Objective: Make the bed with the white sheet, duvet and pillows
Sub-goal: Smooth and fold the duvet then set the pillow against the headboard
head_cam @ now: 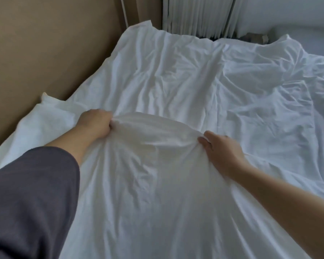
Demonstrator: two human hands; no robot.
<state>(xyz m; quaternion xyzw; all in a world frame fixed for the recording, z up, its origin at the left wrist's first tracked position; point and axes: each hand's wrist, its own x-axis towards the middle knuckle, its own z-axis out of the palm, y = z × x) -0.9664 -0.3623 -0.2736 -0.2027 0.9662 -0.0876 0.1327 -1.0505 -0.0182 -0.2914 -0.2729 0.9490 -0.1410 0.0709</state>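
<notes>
A wrinkled white duvet covers most of the bed and hangs toward me at the near edge. My left hand grips a bunched fold of it near the headboard side. My right hand pinches the same raised fold about an arm's width to the right. The cloth between my hands bulges up in a ridge. A white pillow lies flat at the left, against the headboard, partly under the duvet's edge. Whether a sheet lies beneath is hidden.
A tan padded headboard runs along the left. White pleated curtains hang past the far side of the bed. A second white-covered surface sits at the back right, with a dark gap and some clutter before it.
</notes>
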